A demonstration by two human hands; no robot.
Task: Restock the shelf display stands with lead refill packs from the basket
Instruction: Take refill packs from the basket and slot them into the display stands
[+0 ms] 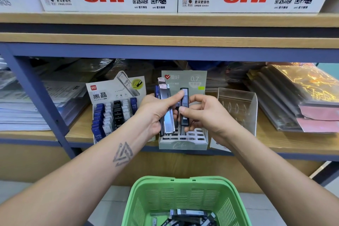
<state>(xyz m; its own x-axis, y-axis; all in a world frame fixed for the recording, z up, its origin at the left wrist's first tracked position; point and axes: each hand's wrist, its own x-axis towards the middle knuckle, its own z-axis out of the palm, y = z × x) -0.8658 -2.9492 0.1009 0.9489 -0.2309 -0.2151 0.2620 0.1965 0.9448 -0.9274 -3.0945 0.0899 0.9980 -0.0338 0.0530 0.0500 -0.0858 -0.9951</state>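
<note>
Down by the knees sits the green basket (185, 191), a jumble of lead refill packs (190, 216) on its floor, while up at the shelf the left hand (156, 113) clamps a fanned bundle of packs (167, 112) and the right hand (203, 113) pinches one dark pack (184, 106) upright over the grey 0.7 stand (183, 142). Risky bit: that thumb-pinned bundle looks loose and could slide out, or the single pack could miss its grid slot and tip.
</note>
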